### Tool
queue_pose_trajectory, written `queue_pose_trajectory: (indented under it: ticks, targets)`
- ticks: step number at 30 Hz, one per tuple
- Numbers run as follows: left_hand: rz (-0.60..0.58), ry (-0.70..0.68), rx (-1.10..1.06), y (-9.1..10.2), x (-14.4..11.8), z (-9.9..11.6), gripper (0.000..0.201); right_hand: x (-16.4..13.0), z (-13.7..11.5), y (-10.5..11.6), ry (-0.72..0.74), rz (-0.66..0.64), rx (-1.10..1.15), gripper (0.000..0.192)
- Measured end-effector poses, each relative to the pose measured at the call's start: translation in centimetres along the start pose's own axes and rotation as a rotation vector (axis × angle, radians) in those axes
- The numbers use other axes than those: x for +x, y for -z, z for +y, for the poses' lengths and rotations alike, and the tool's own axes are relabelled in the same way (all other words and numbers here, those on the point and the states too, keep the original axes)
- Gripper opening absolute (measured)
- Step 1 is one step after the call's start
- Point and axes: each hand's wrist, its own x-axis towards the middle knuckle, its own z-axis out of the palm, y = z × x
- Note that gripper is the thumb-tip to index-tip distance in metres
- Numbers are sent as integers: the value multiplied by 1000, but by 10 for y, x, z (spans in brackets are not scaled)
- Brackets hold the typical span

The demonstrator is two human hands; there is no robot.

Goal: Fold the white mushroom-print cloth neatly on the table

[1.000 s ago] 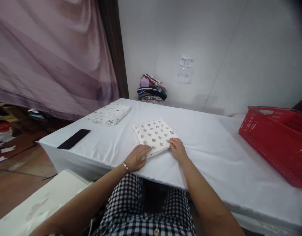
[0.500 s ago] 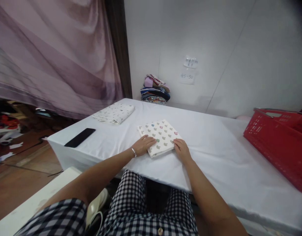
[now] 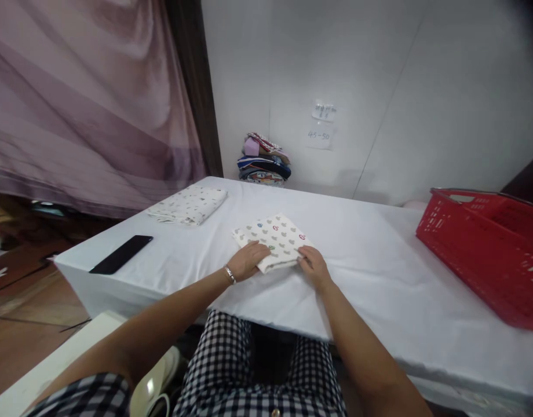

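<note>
Head view, one item in hand: folded cloth (image 3: 274, 240), cream with small grey motifs and a few red, blue and green ones, folded to a near-square pad, lying flat near the front edge of the white-covered table (image 3: 379, 278), a corner pointing away from me; no clear long axis. My left hand (image 3: 248, 260) rests palm-down, fingers loosely flat, on its near left corner; my right hand (image 3: 313, 266) presses its near right edge, fingers curled, and whether they pinch the fabric I cannot tell. Its near edge is hidden under both hands. Also present: second folded cloth (image 3: 189, 204), black phone (image 3: 121, 254), red basket (image 3: 488, 249) cut off at right, clothing stack (image 3: 263, 160).
</note>
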Motion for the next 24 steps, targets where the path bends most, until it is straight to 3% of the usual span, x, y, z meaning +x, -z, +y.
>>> queue_pose_trajectory:
  ticks: [5, 10, 15, 17, 20, 22, 24]
  targets:
    - [-12, 91, -100, 34, 30, 9, 29, 4, -20, 4, 126, -83, -112, 65]
    - [22, 175, -181, 58, 46, 19, 31, 10, -36, 4, 101, 66, -203, 54]
    - [70, 369, -317, 73, 51, 28, 32, 22, -52, 19, 72, 66, -200, 39]
    - [167, 456, -353, 77, 52, 27, 41, 32, -62, 28, 28, 102, -187, 37]
    - [270, 534, -384, 81, 45, 20, 74, 46, -81, 43, -70, 154, -131, 37]
    - [230, 567, -360, 81, 32, 13, 92, 53, -91, 52, -116, 145, -91, 36]
    - [155, 603, -300, 78, 12, 7, 94, 57, -99, 59, -151, 133, -57, 35]
